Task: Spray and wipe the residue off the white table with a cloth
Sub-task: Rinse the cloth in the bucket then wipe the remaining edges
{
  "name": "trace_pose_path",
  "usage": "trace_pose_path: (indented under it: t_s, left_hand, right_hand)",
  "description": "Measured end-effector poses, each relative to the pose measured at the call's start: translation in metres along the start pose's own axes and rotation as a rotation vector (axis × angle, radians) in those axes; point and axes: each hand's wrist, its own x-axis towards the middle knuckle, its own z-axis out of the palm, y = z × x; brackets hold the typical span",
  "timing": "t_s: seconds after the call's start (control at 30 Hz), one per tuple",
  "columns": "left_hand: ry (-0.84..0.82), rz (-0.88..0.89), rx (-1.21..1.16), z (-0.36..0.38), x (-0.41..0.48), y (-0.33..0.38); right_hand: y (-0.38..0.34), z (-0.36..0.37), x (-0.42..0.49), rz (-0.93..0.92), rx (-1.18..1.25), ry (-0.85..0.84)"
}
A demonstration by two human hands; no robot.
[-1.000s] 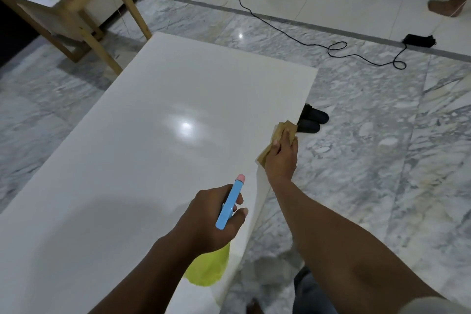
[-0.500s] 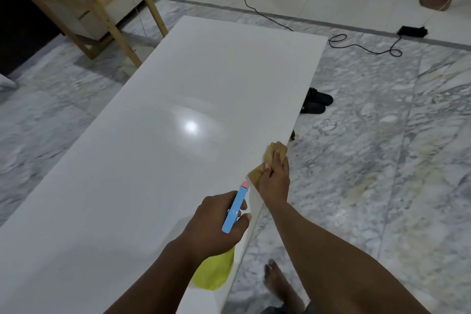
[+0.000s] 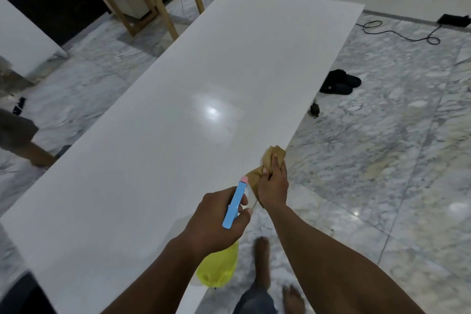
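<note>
At the tabletop's point(image 3: 178, 135) right edge, toward four o'clock of its middle: right hand point(image 3: 274, 186), fingers point(image 3: 274, 163) pressed on a tan cloth point(image 3: 274, 154) draped over the rim. Just at seven o'clock of it, left hand point(image 3: 219, 219), fingers wrapped round a yellow spray bottle point(image 3: 219, 267), blue nozzle point(image 3: 235, 202) aimed toward one o'clock. Long axis of the white surface stretched toward twelve o'clock; probably unwiped length ahead, nearer the cloth hand.
</note>
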Motion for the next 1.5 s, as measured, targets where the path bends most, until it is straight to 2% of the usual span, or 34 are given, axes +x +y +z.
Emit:
trace_pose_path:
  t_s: [0.37,0.63,0.87,1.03,1.17,1.27,1.33,1.43,1.5]
  left_hand:
    - [0.049,-0.03,0.055,-0.027,-0.139,-0.063]
    - [0.018,0.021,0.054,-0.052,-0.26,-0.155]
    - [-0.008,-0.012,0.018,-0.074,-0.397,-0.243]
    - [0.02,-0.048,0.05,-0.087,-0.427,-0.27]
    - [0.017,-0.093,0.039,-0.099,-0.483,-0.292]
    - [0.059,-0.089,0.005,-0.11,-0.503,-0.298]
    - [0.073,-0.076,-0.001,-0.117,-0.506,-0.3]
    - [0.069,-0.051,-0.011,-0.128,-0.517,-0.307]
    - [0.091,-0.019,-0.041,-0.143,-0.52,-0.314]
  right_hand:
    - [0.013,0.045,-0.148,0.062,0.049,-0.004]
    - [0.034,0.097,-0.291,0.059,0.047,0.034]
    - [0.064,0.157,-0.449,0.07,0.065,0.068]
    - [0.07,0.171,-0.49,0.118,0.06,0.02]
    - [0.081,0.179,-0.565,0.126,-0.03,-0.015]
    - [0.065,0.184,-0.595,0.305,0.037,0.01]
    - [0.054,0.188,-0.603,0.48,0.223,-0.07]
    - [0.029,0.201,-0.616,0.638,0.448,-0.243]
    - [0.0,0.209,-0.617,0.665,0.569,-0.302]
